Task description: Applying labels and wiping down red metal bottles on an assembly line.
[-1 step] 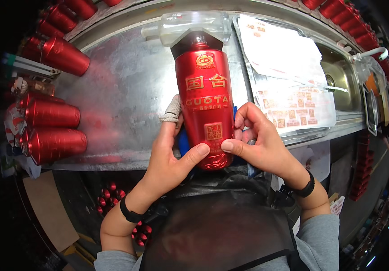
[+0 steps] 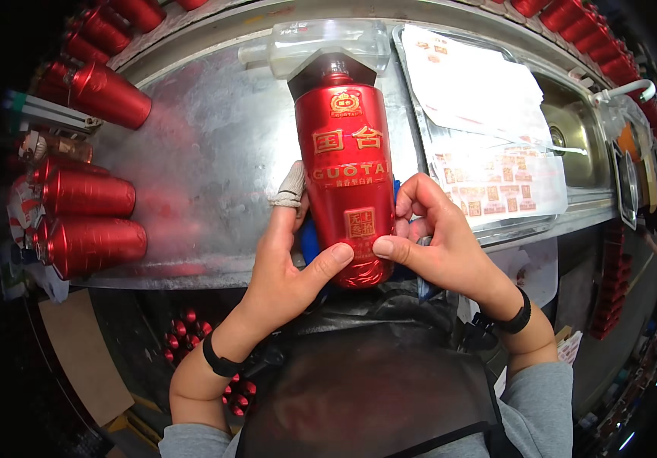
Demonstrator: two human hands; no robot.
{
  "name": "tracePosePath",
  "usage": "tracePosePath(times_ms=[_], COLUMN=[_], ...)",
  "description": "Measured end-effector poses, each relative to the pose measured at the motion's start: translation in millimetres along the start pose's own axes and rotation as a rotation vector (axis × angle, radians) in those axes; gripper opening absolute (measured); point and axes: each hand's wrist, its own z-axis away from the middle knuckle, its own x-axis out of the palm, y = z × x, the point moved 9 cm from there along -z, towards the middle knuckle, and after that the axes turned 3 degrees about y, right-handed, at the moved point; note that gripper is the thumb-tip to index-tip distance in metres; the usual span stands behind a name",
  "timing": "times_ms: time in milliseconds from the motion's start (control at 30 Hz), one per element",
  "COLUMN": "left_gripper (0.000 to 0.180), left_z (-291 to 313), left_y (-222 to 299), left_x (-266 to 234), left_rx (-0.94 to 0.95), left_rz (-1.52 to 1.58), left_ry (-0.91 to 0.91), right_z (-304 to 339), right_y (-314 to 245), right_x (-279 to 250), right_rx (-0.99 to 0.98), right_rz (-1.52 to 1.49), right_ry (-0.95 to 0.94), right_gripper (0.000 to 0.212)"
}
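A glossy red bottle (image 2: 347, 200) with gold lettering, a crest and a square gold emblem lies tilted in front of me, its narrow neck pointing away. My left hand (image 2: 281, 263) grips its left side, the thumb on the front near the base. A grey-white knit cover (image 2: 290, 185) sits on one left finger. From the other side my right hand (image 2: 444, 243) holds it, thumb pressed just below the square emblem and fingers curled by its edge. The bottle's neck rests at a dark angular holder (image 2: 304, 79). Blue cloth (image 2: 310, 243) shows beneath; the underside is hidden.
A clear plastic bottle (image 2: 332, 47) lies behind the holder. To the right, a sheet of gold-red decals (image 2: 500, 183) and white paper (image 2: 470, 84) cover a tray beside a metal sink (image 2: 589, 130). Several red bottles (image 2: 99, 191) lie at the left of the metal table (image 2: 199, 153).
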Motion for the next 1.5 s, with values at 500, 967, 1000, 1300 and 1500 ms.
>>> tracePosePath(times_ms=[500,967,1000,1300,1500], left_gripper=[0.095,0.097,0.097,0.098,0.098], left_z=[2,1,1,2,3], left_y=[-1,2,2,-1,-3], left_x=[7,6,6,5,4], left_rx=[-0.041,0.014,-0.013,-0.042,-0.056], left_rz=[0.013,-0.036,-0.004,0.005,0.007], left_ry=[0.018,0.001,0.002,-0.01,-0.009], right_z=[-13,-4,-2,-5,-5], right_y=[-7,2,2,1,0], right_x=[-2,1,1,0,1], right_rx=[-0.014,0.025,0.004,-0.028,-0.009], right_rz=[-0.036,-0.126,-0.071,0.026,0.081], right_ry=[0.174,0.094,0.097,0.127,0.075], right_gripper=[0.038,0.04,0.043,0.054,0.051])
